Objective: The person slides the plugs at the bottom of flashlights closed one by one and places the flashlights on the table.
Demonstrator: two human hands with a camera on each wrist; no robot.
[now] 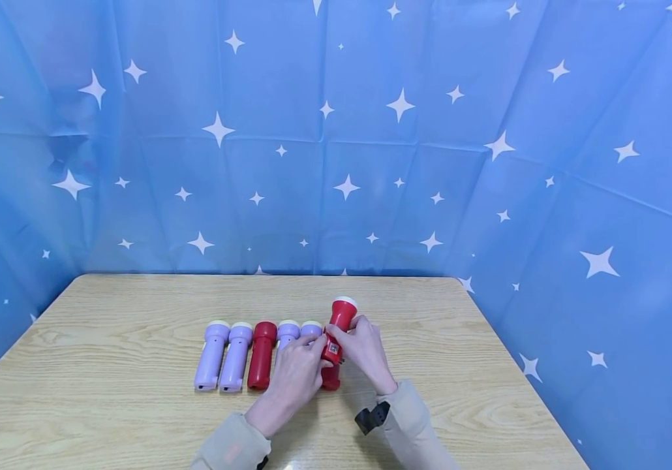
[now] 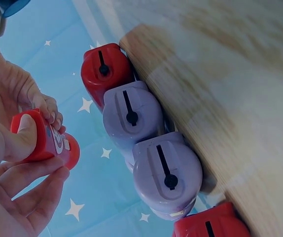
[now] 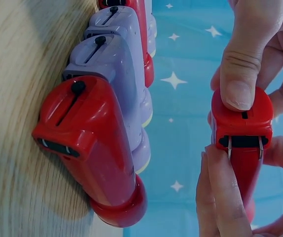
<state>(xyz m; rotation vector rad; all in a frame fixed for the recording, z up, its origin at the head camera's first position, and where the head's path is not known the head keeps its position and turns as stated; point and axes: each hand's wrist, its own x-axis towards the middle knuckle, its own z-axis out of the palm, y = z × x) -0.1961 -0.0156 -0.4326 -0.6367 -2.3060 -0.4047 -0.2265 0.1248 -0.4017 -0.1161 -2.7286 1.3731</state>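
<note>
A red flashlight [image 1: 343, 316] with a white rim is raised above the right end of a row of flashlights, held in both hands. My left hand [image 1: 297, 371] grips its tail end, the thumb pressed on the end face by a slot. Fingers of my right hand [image 1: 366, 349] hold the body and touch the tail beside two metal prongs [image 3: 261, 148], which stick out of the end. Below it stands another red flashlight [image 3: 94, 143], partly hidden in the head view. Beside that are purple flashlights [image 2: 131, 116], each with a black slider on its end.
Farther left in the row lie a red flashlight [image 1: 262, 356] and two purple ones, the outermost purple flashlight [image 1: 211, 356] at the left end. All rest on a wood-grain table [image 1: 107, 365]. A blue star-patterned curtain [image 1: 289, 170] hangs behind and at the sides.
</note>
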